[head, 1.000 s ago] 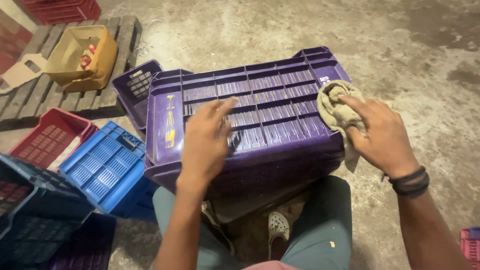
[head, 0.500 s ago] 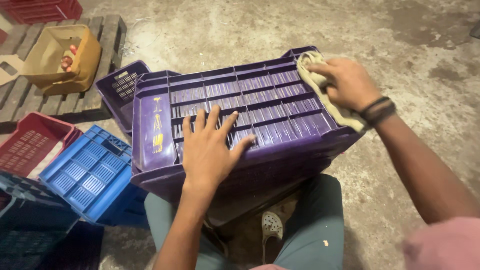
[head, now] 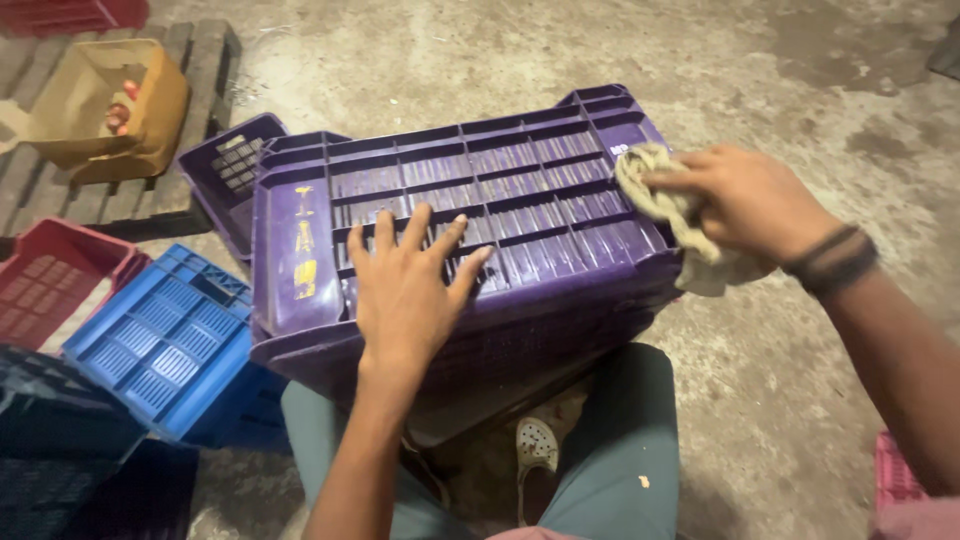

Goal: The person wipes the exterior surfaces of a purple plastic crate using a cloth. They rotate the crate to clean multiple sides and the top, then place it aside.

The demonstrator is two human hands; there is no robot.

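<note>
Two hands are on the purple crate (head: 470, 210), which lies upside down across my knees, its ribbed, slotted bottom facing up at me. My left hand (head: 405, 290) lies flat on the near part of that bottom, fingers spread wide, palm pressing down to steady it. My right hand (head: 745, 205) is closed around a bunched, dirty-beige rag (head: 665, 200) and presses it against the far right corner of the crate.

I judge the crate to be stiff moulded plastic, light for its bulk, since it sits on my lap under one flat palm. The ribs and slots give good purchase for fingertips, while the smooth band along the left end looks slicker. It rocks easily on knees, I would think, so the surest hold is the rim along the long sides or the thick corners, not the thin lattice. The rag is soft and limp; a loose tail hangs off the crate's edge below my wrist, so it has to be held balled up.

Beside my left knee a blue crate (head: 165, 335) lies on the concrete floor (head: 800, 380), a red crate (head: 50, 285) past it, another purple crate (head: 230, 170) behind, and a cardboard box (head: 110, 105) sits on a wooden pallet (head: 150, 200).
</note>
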